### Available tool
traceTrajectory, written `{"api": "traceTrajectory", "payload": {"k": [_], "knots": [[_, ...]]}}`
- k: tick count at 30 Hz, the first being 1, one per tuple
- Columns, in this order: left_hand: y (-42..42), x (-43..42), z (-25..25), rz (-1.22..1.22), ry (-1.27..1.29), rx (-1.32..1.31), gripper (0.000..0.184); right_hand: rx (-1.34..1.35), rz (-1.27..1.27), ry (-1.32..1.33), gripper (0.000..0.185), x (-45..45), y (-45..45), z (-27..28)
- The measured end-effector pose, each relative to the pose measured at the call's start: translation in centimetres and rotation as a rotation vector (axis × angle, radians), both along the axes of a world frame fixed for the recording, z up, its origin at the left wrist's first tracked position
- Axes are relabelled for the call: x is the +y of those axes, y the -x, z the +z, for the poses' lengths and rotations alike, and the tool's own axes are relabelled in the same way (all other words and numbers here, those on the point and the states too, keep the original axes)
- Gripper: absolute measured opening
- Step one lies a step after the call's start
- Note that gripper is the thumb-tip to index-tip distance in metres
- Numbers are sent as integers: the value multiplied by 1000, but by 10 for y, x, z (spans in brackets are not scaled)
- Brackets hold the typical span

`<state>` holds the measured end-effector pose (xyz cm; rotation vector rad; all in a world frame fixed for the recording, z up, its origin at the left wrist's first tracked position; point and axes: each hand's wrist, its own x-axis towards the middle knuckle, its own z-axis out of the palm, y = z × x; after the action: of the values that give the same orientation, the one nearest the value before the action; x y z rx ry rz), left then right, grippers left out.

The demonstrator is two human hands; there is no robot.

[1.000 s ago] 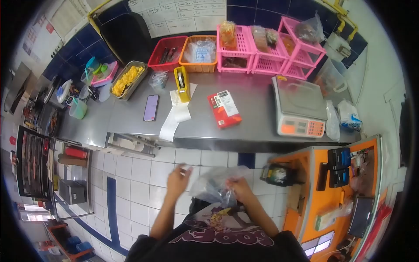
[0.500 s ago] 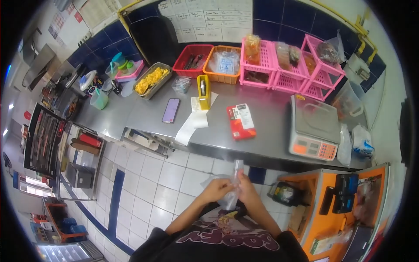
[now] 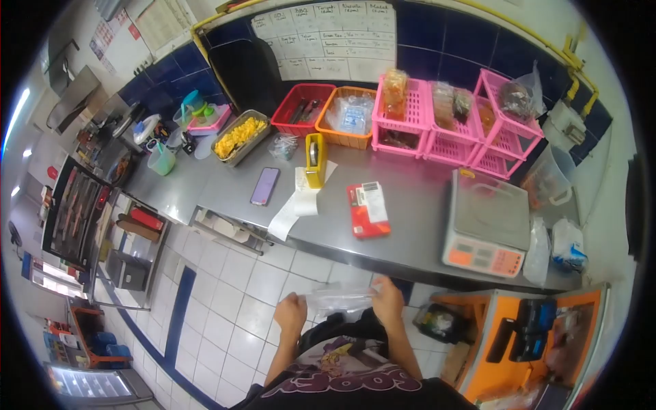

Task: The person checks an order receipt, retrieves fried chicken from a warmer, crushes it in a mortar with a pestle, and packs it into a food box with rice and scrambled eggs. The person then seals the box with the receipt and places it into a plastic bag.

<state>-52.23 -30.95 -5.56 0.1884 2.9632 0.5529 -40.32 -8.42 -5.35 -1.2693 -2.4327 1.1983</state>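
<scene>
A clear plastic bag [image 3: 338, 298] is stretched sideways in front of my body, below the front edge of the steel counter. My left hand [image 3: 292, 312] is closed on its left end. At the other end, my right hand [image 3: 388, 299] grips the plastic with curled fingers. On the counter beyond lie a red box [image 3: 367, 210] with a white label, a yellow tape dispenser [image 3: 315, 161] on a white paper strip [image 3: 294, 213], and a phone [image 3: 264, 186].
Along the counter's back stand a metal tray of yellow food [image 3: 239, 139], a red basket [image 3: 301, 109], an orange basket [image 3: 346, 116] and pink racks [image 3: 451, 123]. A scale [image 3: 486, 222] sits at the right. An orange cabinet [image 3: 502, 304] stands near my right side.
My hands were together on the bunched bag half a second ago. They have moved apart, and the bag is now drawn out between them. The camera view has shifted slightly.
</scene>
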Motion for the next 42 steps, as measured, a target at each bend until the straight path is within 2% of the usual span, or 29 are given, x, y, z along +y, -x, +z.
{"api": "traceTrajectory", "payload": {"k": [2,6,8,11,12,13,14,15,16,17,18,19,20,21,23,26,27,28,29,31,32,34,36,38,39,41,42], "knots": [[-7,-10,7,80,-82,-1,31,-44,54,104,23,-1,1,0],[-24,-41,4,270,-132,-52,33,27,180,123,16,-12,6,14],[-31,-52,-1,319,-255,13,33,20,215,142,13,-15,10,26],[-34,-54,-6,378,-302,-51,33,116,235,90,11,-14,9,17],[-34,-46,8,290,-175,-43,21,120,240,86,11,-10,12,14],[-31,-39,10,287,-181,-40,21,108,285,212,13,-5,15,10],[-28,-34,9,196,-287,42,15,93,325,338,15,-4,19,11],[-21,-31,8,101,-394,127,21,98,317,330,15,-3,25,15],[-13,-32,4,-5,-395,-67,36,77,441,266,19,-3,30,26],[-8,-31,-1,-5,-406,-69,36,52,570,199,22,-4,35,33],[-2,-25,-2,-147,-340,-199,33,45,575,187,22,-9,40,34],[3,-19,-3,-288,-274,-327,30,122,640,-92,22,-16,44,34],[4,-11,-5,-270,-294,-296,21,200,701,-371,22,-23,51,33],[8,-8,-7,-265,-306,-303,21,189,709,-377,22,-33,59,31],[19,-8,-10,-288,-517,-212,13,401,571,-262,20,-55,78,29],[53,-30,-10,-261,-591,-194,16,461,684,-259,20,-82,102,47],[67,-38,1,-276,-606,-210,16,480,755,-222,21,-89,108,53],[83,-47,15,-243,-543,-86,12,528,830,-177,29,-91,116,39],[99,-57,30,-212,-478,42,8,523,810,-194,29,-89,123,47],[124,-85,49,-293,-394,0,9,-137,1307,-135,49,-88,137,79],[136,-97,59,-348,-302,-36,10,-134,1279,-133,49,-90,143,91],[138,-117,84,-485,-318,-67,12,-314,1506,-112,63,-94,150,117],[143,-138,100,-619,-334,-94,14,-373,1512,-48,66,-98,157,162],[151,-161,110,-578,-597,12,21,-440,1526,26,69,-97,162,202],[159,-176,120,-585,-600,-4,21,-503,1435,17,66,-94,164,219],[177,-202,132,-130,-617,-102,26,-579,1343,9,63,-92,160,228],[179,-204,126,-127,-626,-108,26,-322,1163,-87,56,-93,153,227]]}}
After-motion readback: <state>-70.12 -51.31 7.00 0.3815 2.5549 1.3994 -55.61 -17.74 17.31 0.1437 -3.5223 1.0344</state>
